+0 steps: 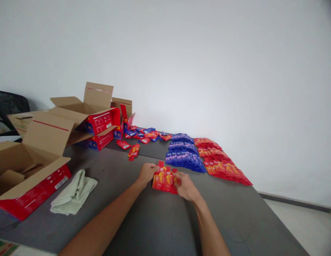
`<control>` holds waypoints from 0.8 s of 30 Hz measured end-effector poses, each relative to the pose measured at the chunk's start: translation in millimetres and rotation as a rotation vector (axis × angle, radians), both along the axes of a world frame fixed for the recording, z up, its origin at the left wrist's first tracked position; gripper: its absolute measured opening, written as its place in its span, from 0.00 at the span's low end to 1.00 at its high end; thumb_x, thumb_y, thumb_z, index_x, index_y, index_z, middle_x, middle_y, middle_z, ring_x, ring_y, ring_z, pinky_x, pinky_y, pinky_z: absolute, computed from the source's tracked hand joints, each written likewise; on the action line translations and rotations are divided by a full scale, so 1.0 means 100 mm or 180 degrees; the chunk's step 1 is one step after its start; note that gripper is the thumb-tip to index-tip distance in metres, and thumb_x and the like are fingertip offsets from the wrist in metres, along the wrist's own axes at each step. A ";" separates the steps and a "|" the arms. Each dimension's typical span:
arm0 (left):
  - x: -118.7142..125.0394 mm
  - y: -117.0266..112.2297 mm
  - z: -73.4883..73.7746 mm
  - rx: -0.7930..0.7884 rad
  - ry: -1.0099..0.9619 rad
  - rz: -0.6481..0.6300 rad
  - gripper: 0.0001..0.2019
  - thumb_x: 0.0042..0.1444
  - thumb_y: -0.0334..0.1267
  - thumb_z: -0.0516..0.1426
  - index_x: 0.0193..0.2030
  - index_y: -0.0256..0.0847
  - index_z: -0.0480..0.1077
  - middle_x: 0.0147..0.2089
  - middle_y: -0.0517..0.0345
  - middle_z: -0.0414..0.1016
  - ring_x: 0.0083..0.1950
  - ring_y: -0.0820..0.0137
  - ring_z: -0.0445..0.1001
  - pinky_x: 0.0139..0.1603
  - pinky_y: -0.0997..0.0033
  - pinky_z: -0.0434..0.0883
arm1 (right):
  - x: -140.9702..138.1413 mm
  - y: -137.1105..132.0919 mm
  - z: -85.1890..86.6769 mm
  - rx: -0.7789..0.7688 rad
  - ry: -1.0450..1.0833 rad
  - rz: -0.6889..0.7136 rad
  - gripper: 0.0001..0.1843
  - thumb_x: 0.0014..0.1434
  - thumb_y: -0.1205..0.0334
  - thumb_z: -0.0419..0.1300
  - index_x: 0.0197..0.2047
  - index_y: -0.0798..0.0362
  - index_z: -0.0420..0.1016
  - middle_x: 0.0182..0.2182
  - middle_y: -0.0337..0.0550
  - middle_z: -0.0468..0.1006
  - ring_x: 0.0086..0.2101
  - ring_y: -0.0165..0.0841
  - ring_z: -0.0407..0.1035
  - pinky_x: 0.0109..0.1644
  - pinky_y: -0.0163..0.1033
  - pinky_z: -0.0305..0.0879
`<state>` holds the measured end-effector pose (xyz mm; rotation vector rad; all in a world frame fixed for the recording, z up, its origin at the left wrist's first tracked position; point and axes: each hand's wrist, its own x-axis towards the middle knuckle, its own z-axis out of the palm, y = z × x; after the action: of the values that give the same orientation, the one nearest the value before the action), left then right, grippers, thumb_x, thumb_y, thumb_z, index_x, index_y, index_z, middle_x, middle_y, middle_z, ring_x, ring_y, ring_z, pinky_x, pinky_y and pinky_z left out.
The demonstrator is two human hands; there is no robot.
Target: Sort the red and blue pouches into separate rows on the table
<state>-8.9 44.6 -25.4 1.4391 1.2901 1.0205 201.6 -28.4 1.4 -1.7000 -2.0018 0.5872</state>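
Several red snack packets (165, 179) with orange fruit pictures lie side by side, overlapping, on the dark table in front of me. My left hand (148, 172) is closed at their upper left edge, thumb and fingers on the leftmost packet. At the right end, my right hand (187, 186) has its curled fingers on the last packet, covering part of it. Beyond my hands lie overlapping rows of blue packets (182, 156). Rows of red packets (221, 161) lie to the right of these.
A loose pile of red and blue packets (148, 134) lies by the wall, with a few strays (133, 152) nearer. Open red cartons (102, 122) stand at the back left, another open carton (45, 192) at the near left. A folded pale cloth (74, 193) lies beside it.
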 end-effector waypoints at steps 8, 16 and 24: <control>0.11 0.05 -0.09 0.0653 0.1596 0.0047 0.11 0.53 0.40 0.56 0.27 0.37 0.75 0.26 0.56 0.74 0.32 0.69 0.72 0.37 0.71 0.64 | 0.08 -0.06 -0.02 -0.0596 -0.0493 0.0519 0.46 0.46 0.60 0.66 0.67 0.55 0.57 0.67 0.52 0.51 0.65 0.43 0.45 0.68 0.46 0.41; -0.09 -0.25 0.06 0.1107 0.1665 -0.0750 0.27 0.50 0.40 0.59 0.59 0.39 0.69 0.62 0.44 0.65 0.62 0.58 0.64 0.61 0.64 0.63 | 0.06 -0.06 -0.01 -0.0455 -0.0397 0.0448 0.45 0.47 0.62 0.66 0.68 0.53 0.57 0.67 0.51 0.54 0.65 0.42 0.46 0.68 0.45 0.40; -0.20 -0.38 0.09 0.1127 0.2099 -0.1765 0.36 0.46 0.47 0.63 0.64 0.43 0.64 0.69 0.47 0.59 0.70 0.54 0.53 0.68 0.54 0.52 | 0.04 -0.07 0.05 -0.0200 -0.0454 0.0572 0.32 0.48 0.62 0.67 0.58 0.51 0.72 0.63 0.51 0.63 0.62 0.43 0.54 0.66 0.46 0.45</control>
<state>-28.6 6.2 -16.6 2.3697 1.0522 0.4101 205.6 -35.0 6.4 -1.6502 -2.2767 0.6100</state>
